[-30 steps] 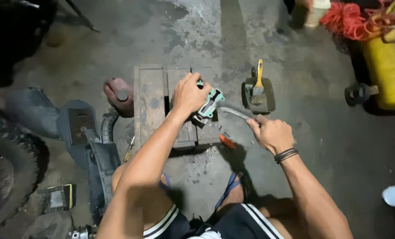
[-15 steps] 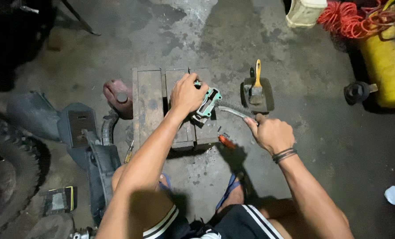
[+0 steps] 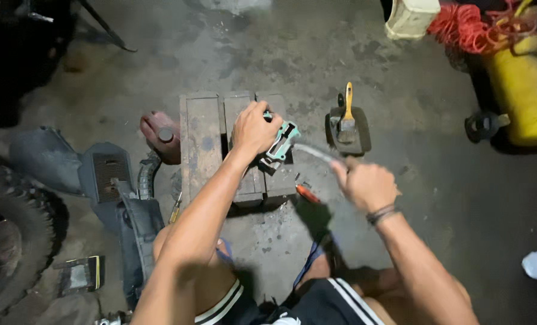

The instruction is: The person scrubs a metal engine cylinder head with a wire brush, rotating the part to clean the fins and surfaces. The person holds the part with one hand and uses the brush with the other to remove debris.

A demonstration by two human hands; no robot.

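Fingers (image 3: 262, 117) of the left hand (image 3: 253, 129) curl down over a green metal part (image 3: 282, 141), pressing it on the wooden block (image 3: 202, 141); the right hand (image 3: 367, 183) is fisted around a thin metal tool (image 3: 312, 151) touching the part's right side.

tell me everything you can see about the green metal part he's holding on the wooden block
The green metal part looks like a small cast housing, teal-painted with dark openings and bare edges. It sits tilted on the wooden block's top near its right side. The left hand clamps it from above; a thin metal tool held by the right hand meets its right side.
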